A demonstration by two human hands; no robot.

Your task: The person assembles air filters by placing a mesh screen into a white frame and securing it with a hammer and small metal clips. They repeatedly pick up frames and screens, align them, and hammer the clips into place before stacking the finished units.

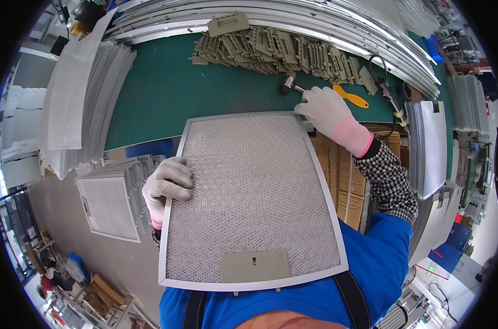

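Metal mesh inside pale frame

White gloves with pink cuffs cover the left hand at nine o'clock and the right hand at two. A black-and-white checked sleeve, dark-banded at its end, shows at three. The top is bright blue, crossed by pale-stitched black straps at five and seven o'clock.

No legible lettering anywhere (the small green sign too blurred).
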